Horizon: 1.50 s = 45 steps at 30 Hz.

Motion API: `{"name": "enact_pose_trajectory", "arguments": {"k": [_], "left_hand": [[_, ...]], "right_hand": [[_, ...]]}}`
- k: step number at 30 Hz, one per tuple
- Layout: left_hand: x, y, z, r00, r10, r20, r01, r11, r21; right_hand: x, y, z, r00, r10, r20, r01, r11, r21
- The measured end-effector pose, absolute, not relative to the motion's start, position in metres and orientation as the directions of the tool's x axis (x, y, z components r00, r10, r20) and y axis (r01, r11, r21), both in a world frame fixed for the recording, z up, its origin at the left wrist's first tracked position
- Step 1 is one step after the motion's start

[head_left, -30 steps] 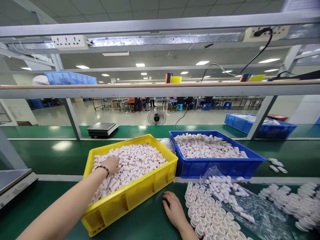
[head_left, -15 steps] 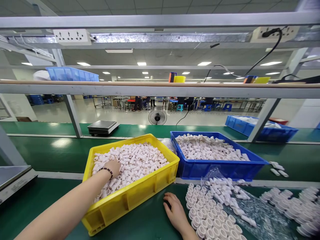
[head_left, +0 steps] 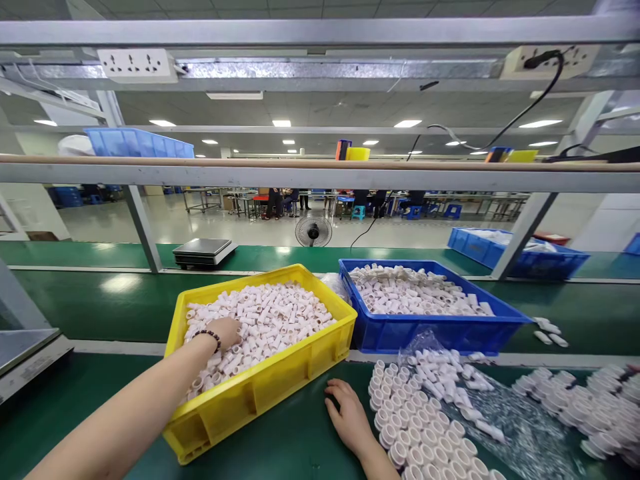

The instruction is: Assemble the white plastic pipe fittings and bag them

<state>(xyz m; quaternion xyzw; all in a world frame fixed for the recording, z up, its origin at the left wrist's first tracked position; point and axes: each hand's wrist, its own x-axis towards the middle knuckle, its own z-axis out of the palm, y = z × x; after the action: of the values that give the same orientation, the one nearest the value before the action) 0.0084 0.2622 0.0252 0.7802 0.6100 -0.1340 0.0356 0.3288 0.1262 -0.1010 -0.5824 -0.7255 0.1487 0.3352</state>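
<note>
My left hand (head_left: 226, 332), with a beaded bracelet on the wrist, reaches into the yellow bin (head_left: 260, 393). Its fingertips are hidden among the white plastic pipe fittings (head_left: 280, 313) heaped there, so whether it grips any does not show. On the green tabletop in front of the bin rests my right hand (head_left: 347, 413), fingers loosely apart and holding nothing. Just right of it stand rows of white ring-ended fittings (head_left: 415, 427), packed close together. Behind these lies a loose pile of smaller white fittings (head_left: 445, 380) on clear plastic film (head_left: 520, 427).
A blue bin (head_left: 435, 333) of white fittings stands right of the yellow one. More stacked fittings (head_left: 565, 400) are at the right. Scales sit at the far left (head_left: 30, 360) and behind (head_left: 205, 250). A metal shelf rail (head_left: 320, 177) crosses above the bench.
The view has shifted slightly, moving the scene a little up. My left hand stays in the yellow bin with its fingers still down among the fittings. My right hand keeps its place on the tabletop.
</note>
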Motion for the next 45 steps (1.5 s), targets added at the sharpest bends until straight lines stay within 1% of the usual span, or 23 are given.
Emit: {"name": "enact_pose_trajectory", "arguments": {"k": [6,14,16,19,24,27,29,32,34,36,39,42,45], "left_hand": [[0.013,0.262,0.022,0.244,0.933,-0.266,0.961,-0.27,-0.066],[0.011,0.264,0.019,0.256,0.932,-0.258,0.967,-0.251,0.052],[0.009,0.266,0.021,0.251,0.94,-0.233,0.967,-0.232,0.106],[0.006,0.269,0.027,0.233,0.952,-0.196,0.957,-0.189,0.221],[0.002,0.269,0.034,0.181,0.976,-0.124,0.873,-0.101,0.477],[0.001,0.266,0.042,0.123,0.992,-0.041,0.76,-0.067,0.646],[0.001,0.262,0.052,0.07,0.997,0.013,0.654,-0.056,0.754],[0.004,0.249,0.072,-0.01,0.997,0.083,0.443,-0.069,0.894],[0.008,0.237,0.084,-0.047,0.993,0.111,0.278,-0.094,0.956],[0.014,0.226,0.091,-0.061,0.992,0.114,0.119,-0.106,0.987],[0.024,0.214,0.093,-0.063,0.995,0.081,-0.066,-0.085,0.994],[0.032,0.207,0.093,-0.053,0.998,0.043,-0.206,-0.053,0.977],[0.044,0.191,0.096,-0.006,0.999,0.033,-0.309,-0.033,0.95]], "right_hand": [[0.329,0.127,-0.101,-0.102,0.943,0.316,0.748,0.282,-0.601],[0.329,0.127,-0.103,-0.104,0.938,0.331,0.744,0.294,-0.6],[0.329,0.128,-0.104,-0.1,0.936,0.337,0.741,0.296,-0.603],[0.329,0.128,-0.104,-0.097,0.935,0.341,0.741,0.297,-0.603],[0.329,0.129,-0.104,-0.1,0.934,0.342,0.745,0.298,-0.596],[0.328,0.128,-0.104,-0.084,0.933,0.349,0.746,0.291,-0.598],[0.328,0.126,-0.102,-0.073,0.933,0.353,0.745,0.286,-0.602],[0.327,0.124,-0.099,-0.063,0.933,0.355,0.741,0.282,-0.609],[0.327,0.124,-0.098,-0.06,0.933,0.355,0.739,0.281,-0.613],[0.327,0.124,-0.097,-0.059,0.933,0.354,0.737,0.28,-0.615],[0.327,0.123,-0.097,-0.057,0.934,0.352,0.734,0.278,-0.619],[0.327,0.122,-0.097,-0.056,0.934,0.353,0.731,0.279,-0.622],[0.328,0.123,-0.096,-0.056,0.931,0.36,0.723,0.287,-0.629]]}}
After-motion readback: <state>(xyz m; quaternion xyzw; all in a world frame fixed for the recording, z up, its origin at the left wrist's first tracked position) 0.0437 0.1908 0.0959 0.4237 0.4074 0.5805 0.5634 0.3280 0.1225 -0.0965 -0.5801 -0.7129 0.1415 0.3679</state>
